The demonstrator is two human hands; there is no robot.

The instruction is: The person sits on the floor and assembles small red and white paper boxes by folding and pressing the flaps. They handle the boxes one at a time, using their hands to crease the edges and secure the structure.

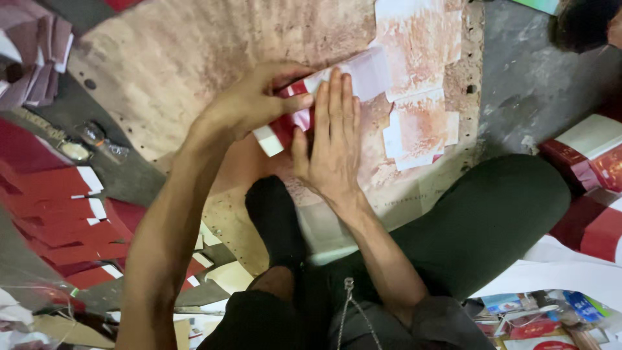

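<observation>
red-and-white paper piece (285, 126) on stained board (168, 58), long axis slanting up-right | my left hand (249, 104) pinches its upper edge | my right hand (330, 146) pressed flat, fingers spread (nearer, overlapping it)

Flat red-and-white paper packets (58, 214) lie fanned at left; red-and-white boxes (593, 155) stand at right.

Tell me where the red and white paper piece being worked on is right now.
In the head view, the red and white paper piece lies centre frame on the stained board, pinched by the left hand and pressed flat under the right hand.
</observation>
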